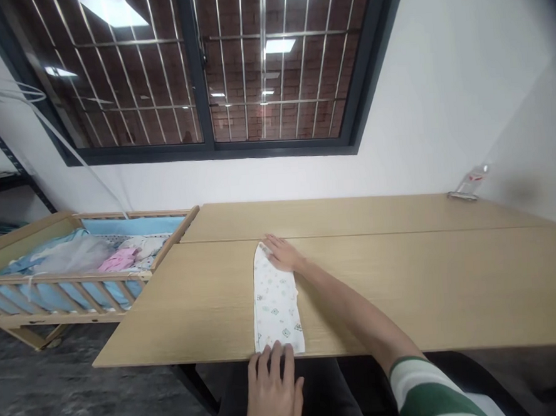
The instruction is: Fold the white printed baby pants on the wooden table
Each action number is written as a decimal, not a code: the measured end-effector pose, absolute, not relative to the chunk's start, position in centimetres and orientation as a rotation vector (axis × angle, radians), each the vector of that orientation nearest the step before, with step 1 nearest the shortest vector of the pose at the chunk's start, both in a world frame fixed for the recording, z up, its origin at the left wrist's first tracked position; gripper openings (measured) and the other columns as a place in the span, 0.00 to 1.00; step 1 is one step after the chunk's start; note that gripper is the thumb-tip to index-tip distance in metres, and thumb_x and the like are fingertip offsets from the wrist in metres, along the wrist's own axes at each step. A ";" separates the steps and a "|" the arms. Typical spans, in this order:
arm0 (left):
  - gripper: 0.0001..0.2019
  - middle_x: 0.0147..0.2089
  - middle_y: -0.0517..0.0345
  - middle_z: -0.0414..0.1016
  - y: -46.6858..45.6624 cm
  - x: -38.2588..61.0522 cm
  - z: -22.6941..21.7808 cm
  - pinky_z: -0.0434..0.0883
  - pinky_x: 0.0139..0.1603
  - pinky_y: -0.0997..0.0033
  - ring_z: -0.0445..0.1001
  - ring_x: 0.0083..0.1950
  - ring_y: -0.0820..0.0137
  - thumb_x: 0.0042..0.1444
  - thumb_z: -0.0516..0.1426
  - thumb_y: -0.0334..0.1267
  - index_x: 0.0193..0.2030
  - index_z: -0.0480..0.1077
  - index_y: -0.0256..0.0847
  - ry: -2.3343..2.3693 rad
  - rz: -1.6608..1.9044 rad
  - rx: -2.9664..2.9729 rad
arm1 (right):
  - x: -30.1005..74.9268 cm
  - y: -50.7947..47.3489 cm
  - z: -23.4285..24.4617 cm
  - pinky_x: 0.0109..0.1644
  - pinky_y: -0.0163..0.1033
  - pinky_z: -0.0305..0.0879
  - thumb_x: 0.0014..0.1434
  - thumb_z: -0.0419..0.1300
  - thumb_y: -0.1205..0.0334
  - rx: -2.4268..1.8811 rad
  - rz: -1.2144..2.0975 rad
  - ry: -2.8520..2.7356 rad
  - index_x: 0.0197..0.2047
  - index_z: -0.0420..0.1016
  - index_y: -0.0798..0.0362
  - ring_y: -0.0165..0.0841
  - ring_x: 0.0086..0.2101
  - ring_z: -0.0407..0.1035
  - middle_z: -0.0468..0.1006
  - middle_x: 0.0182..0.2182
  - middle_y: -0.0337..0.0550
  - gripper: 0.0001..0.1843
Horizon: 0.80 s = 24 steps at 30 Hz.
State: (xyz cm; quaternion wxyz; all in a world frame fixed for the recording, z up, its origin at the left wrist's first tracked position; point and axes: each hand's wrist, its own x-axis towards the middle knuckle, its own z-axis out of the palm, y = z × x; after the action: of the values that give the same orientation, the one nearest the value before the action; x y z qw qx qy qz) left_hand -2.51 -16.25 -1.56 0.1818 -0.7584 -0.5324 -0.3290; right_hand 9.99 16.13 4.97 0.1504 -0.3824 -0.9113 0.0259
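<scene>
A narrow folded white cloth (pixel 274 299) with small printed figures lies lengthwise on the wooden table (pixel 404 275), reaching from its front edge toward the middle. My left hand (pixel 273 393) rests with its fingers flat on the cloth's near end at the table edge. My right hand (pixel 283 253) stretches forward and lies flat on the cloth's far end, fingers spread.
A wooden baby cot (pixel 74 270) with blue lining, a pink garment and other fabric stands against the table's left side. A clear plastic bottle (pixel 471 180) lies at the far right by the wall. A barred window fills the wall ahead.
</scene>
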 end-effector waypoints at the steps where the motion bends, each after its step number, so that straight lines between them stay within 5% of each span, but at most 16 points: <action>1: 0.19 0.55 0.47 0.78 -16.1 -3.2 -1.1 0.70 0.55 0.49 0.74 0.53 0.55 0.64 0.56 0.41 0.60 0.71 0.40 -1.488 -0.925 -2.188 | 10.2 14.9 5.6 0.72 0.55 0.46 0.69 0.49 0.58 -1.088 0.079 -2.591 0.71 0.60 0.59 0.48 0.70 0.50 0.54 0.72 0.58 0.30; 5: 0.12 0.55 0.50 0.77 -15.2 -6.7 0.4 0.71 0.55 0.56 0.74 0.53 0.60 0.66 0.55 0.35 0.54 0.73 0.44 -1.485 -0.965 -2.396 | 11.0 7.8 8.3 0.59 0.51 0.64 0.70 0.48 0.58 -1.000 0.303 -2.546 0.54 0.77 0.55 0.46 0.51 0.73 0.80 0.50 0.56 0.20; 8: 0.11 0.56 0.50 0.76 -14.3 -9.0 1.0 0.71 0.55 0.57 0.74 0.56 0.60 0.66 0.56 0.34 0.53 0.73 0.45 -1.424 -0.958 -2.523 | 11.9 1.0 9.6 0.49 0.46 0.68 0.72 0.47 0.53 -0.897 0.473 -2.597 0.45 0.80 0.51 0.41 0.39 0.74 0.82 0.37 0.49 0.21; 13: 0.14 0.50 0.54 0.78 -13.5 -10.7 0.7 0.72 0.53 0.62 0.76 0.51 0.66 0.65 0.54 0.27 0.54 0.72 0.45 -1.308 -0.895 -2.649 | 13.7 -8.2 8.4 0.54 0.48 0.67 0.68 0.57 0.51 -0.925 0.359 -2.699 0.49 0.79 0.50 0.44 0.46 0.74 0.81 0.46 0.51 0.15; 16: 0.19 0.49 0.55 0.78 -13.6 -10.9 0.3 0.73 0.51 0.65 0.76 0.50 0.67 0.63 0.52 0.21 0.55 0.71 0.45 -1.226 -0.858 -2.646 | 14.6 -10.8 5.7 0.58 0.54 0.66 0.65 0.62 0.58 -0.990 0.176 -2.689 0.52 0.76 0.50 0.48 0.54 0.71 0.78 0.53 0.53 0.14; 20: 0.20 0.47 0.57 0.79 -14.0 -11.1 0.5 0.74 0.49 0.67 0.76 0.48 0.68 0.62 0.51 0.21 0.54 0.72 0.47 -1.117 -0.846 -2.692 | 15.5 -12.3 2.8 0.60 0.55 0.66 0.64 0.52 0.76 -0.936 0.033 -2.588 0.58 0.71 0.48 0.45 0.59 0.67 0.75 0.57 0.52 0.23; 24: 0.17 0.45 0.56 0.80 -15.1 -11.3 1.5 0.74 0.48 0.68 0.77 0.45 0.69 0.66 0.50 0.24 0.54 0.72 0.45 -1.079 -0.926 -2.765 | 15.9 -13.6 3.6 0.54 0.54 0.70 0.66 0.46 0.76 -0.926 0.164 -2.531 0.56 0.71 0.46 0.44 0.51 0.72 0.79 0.48 0.51 0.23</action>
State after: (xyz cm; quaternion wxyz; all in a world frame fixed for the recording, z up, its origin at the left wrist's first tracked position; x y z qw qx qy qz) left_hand -11.27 -15.06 1.53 0.0163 -0.8892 -0.3469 -0.2979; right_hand 15.88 -13.63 3.61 0.2191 -0.3346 -0.9146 0.0593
